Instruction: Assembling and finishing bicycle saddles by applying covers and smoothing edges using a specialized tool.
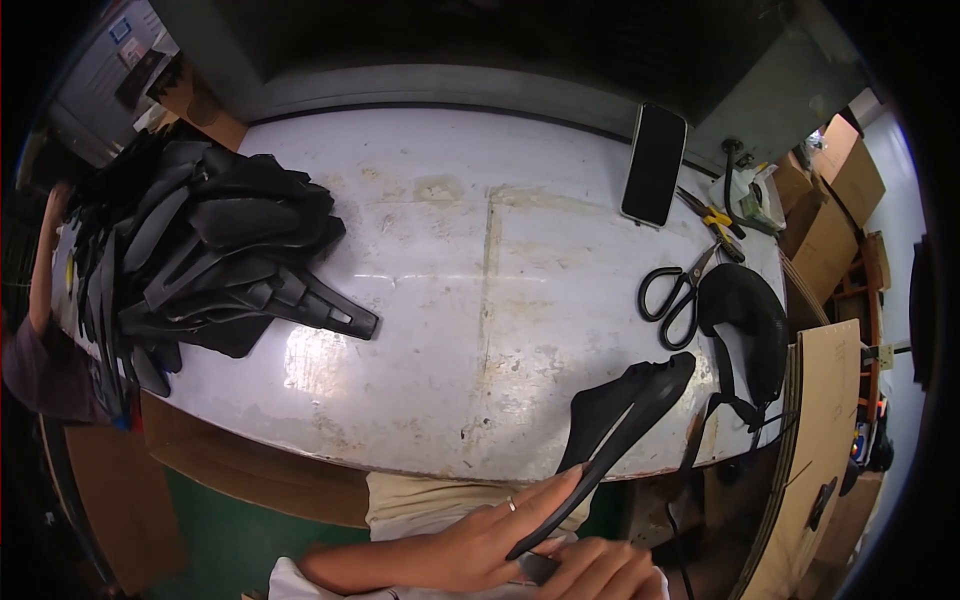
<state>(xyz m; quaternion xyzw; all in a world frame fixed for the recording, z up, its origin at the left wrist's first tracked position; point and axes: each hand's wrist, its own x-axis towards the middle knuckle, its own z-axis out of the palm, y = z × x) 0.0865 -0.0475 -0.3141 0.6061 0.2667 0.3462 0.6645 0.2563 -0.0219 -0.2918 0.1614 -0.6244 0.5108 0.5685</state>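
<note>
My left hand (485,538), with a ring on one finger, is closed around the lower end of a long black moulded plastic part (625,415). The part slants up to the right over the front edge of the table and has a narrow slot along its middle. Close beside it, below the part's lower end, my right hand (602,572) is curled with its fingers bent. A small greyish piece (540,568) shows between the two hands; what it belongs to is hard to make out.
A big heap of similar black parts (230,230) covers the table's left side. On the right lie a phone (655,165), yellow-handled pliers (715,215), black scissors (680,295) and a black strapped pouch-like item (760,320). Cardboard (810,440) stands at right. Another person's arm (48,260) is at far left.
</note>
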